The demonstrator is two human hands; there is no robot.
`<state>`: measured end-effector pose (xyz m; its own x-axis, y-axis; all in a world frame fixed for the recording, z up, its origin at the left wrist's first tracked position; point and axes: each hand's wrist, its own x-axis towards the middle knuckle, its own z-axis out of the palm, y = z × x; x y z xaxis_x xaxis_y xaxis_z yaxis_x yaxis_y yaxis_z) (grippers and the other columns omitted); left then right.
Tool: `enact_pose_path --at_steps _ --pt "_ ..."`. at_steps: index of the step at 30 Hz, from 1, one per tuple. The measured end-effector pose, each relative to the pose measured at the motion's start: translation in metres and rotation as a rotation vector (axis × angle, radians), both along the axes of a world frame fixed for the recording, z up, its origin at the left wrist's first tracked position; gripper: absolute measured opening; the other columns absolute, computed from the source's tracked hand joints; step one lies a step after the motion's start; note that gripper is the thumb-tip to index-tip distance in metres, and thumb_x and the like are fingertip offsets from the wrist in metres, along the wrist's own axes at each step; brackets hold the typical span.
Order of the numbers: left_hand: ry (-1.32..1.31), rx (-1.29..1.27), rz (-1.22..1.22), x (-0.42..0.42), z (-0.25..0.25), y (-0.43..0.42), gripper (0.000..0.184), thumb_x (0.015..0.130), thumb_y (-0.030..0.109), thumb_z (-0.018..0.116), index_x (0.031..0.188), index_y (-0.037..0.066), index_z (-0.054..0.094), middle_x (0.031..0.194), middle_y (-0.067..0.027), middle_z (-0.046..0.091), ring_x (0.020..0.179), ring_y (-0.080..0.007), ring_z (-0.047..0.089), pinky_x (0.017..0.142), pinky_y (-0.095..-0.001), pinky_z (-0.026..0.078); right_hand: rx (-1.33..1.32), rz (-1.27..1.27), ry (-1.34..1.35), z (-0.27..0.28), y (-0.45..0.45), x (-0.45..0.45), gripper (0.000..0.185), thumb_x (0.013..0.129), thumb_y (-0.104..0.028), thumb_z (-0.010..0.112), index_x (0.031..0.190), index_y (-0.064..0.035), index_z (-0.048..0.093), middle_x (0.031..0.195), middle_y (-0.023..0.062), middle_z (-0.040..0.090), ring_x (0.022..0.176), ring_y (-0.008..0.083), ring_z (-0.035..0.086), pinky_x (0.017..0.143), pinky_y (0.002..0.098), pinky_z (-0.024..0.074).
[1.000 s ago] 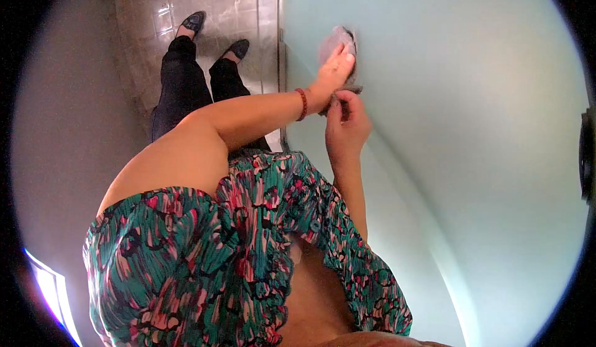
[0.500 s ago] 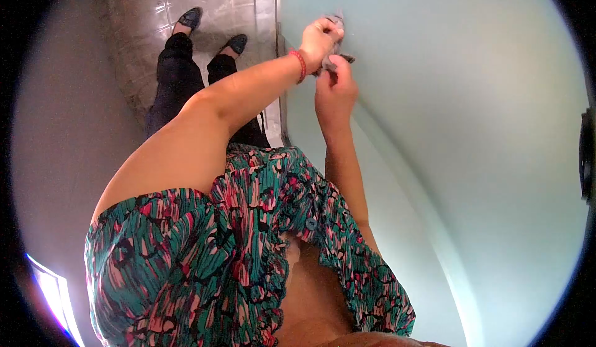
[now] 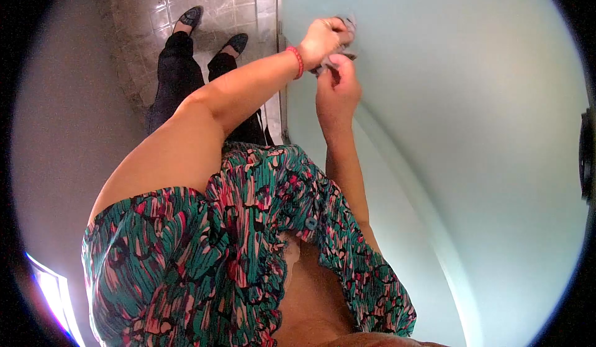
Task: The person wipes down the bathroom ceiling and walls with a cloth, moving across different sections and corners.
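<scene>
My left hand (image 3: 324,40), with a red beaded bracelet (image 3: 296,62) at its wrist, pinches a small, crumpled grey cloth-like piece (image 3: 326,65) with dark parts. Just below it, my right hand (image 3: 337,86) is closed with thumb and finger on the lower end of the same piece. Both hands are close together over a smooth pale green surface (image 3: 472,86). What exactly the grey piece is I cannot make out; the fingers cover much of it and its upper end is blurred.
A pale curved band (image 3: 428,213) crosses the green surface. Left of its straight edge lies a shiny tiled floor (image 3: 133,42) with my dark shoes (image 3: 236,42) on it. A dark object (image 3: 586,157) sits at the far right, and a bright panel (image 3: 56,297) at lower left.
My left hand has shifted slightly right, and the upper end of the grey piece has moved with it. My right hand stays almost in place, still closed on the lower end.
</scene>
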<state>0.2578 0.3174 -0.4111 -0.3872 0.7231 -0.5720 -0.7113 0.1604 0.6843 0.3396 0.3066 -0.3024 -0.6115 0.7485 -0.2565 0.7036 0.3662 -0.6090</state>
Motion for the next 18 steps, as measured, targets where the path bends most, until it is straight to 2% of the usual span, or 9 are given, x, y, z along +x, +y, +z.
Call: enact_pose_path --at_steps 3,5,6,8,13,15,18 --pt "0.070 -0.040 -0.015 0.004 0.016 0.002 0.010 0.076 0.012 0.068 0.077 0.003 0.064 0.071 0.0001 0.060 0.065 -0.0071 0.051 0.059 -0.0235 0.044 -0.037 -0.116 0.018 0.000 -0.005 0.014 0.022 0.080 -0.002 0.056 0.102 -0.0019 0.054 0.080 0.0030 0.060 0.070 0.0086 0.054 0.065 0.0245 0.0452" --pt "0.042 -0.023 -0.006 0.001 0.017 0.002 0.011 0.076 0.012 0.068 0.077 0.002 0.064 0.070 -0.0003 0.061 0.065 -0.0075 0.052 0.059 -0.0239 0.044 -0.045 -0.132 0.103 -0.008 -0.005 0.018 0.025 0.076 -0.002 0.055 0.101 -0.0036 0.055 0.087 0.0148 0.061 0.073 0.0264 0.061 0.066 0.0349 0.0478" --pt "0.059 -0.064 0.002 0.001 0.011 0.004 0.011 0.076 0.012 0.068 0.077 0.002 0.064 0.071 -0.0006 0.061 0.065 -0.0079 0.052 0.060 -0.0241 0.045 -0.041 -0.129 0.099 -0.007 -0.004 0.014 0.025 0.076 -0.002 0.055 0.101 -0.0036 0.055 0.087 0.0148 0.061 0.073 0.0264 0.061 0.066 0.0349 0.0478" --pt "0.046 -0.139 -0.008 -0.004 -0.003 0.007 0.012 0.075 0.012 0.068 0.077 0.001 0.064 0.071 -0.0015 0.062 0.066 -0.0086 0.053 0.060 -0.0248 0.045 0.022 -0.029 0.048 -0.005 -0.003 0.006 0.020 0.080 -0.002 0.056 0.100 -0.0013 0.053 0.077 0.0024 0.058 0.068 0.0092 0.052 0.064 0.0244 0.0448" --pt "0.077 -0.129 -0.111 0.003 0.010 0.004 0.014 0.074 0.014 0.067 0.077 0.001 0.064 0.069 -0.0006 0.060 0.066 -0.0085 0.053 0.061 -0.0258 0.045 -0.016 -0.120 0.015 -0.007 -0.004 0.012 0.020 0.080 -0.002 0.056 0.100 -0.0021 0.053 0.078 0.0026 0.057 0.069 0.0097 0.053 0.065 0.0248 0.0456" --pt "0.099 0.010 -0.107 0.007 0.022 0.000 0.015 0.074 0.015 0.068 0.077 0.001 0.064 0.068 0.0000 0.059 0.066 -0.0083 0.053 0.060 -0.0254 0.045 -0.026 -0.166 0.031 -0.006 -0.008 0.017 0.021 0.080 -0.002 0.056 0.101 -0.0025 0.054 0.079 0.0030 0.057 0.069 0.0099 0.054 0.065 0.0249 0.0458" --pt "0.205 -0.056 -0.102 0.005 0.015 0.001 0.017 0.073 0.016 0.069 0.078 0.000 0.065 0.069 -0.0034 0.062 0.066 -0.0082 0.053 0.061 -0.0256 0.046 -0.064 -0.183 0.082 -0.004 -0.009 0.018 0.023 0.079 -0.002 0.056 0.102 -0.0029 0.053 0.079 0.0045 0.058 0.068 0.0104 0.054 0.065 0.0253 0.0460"
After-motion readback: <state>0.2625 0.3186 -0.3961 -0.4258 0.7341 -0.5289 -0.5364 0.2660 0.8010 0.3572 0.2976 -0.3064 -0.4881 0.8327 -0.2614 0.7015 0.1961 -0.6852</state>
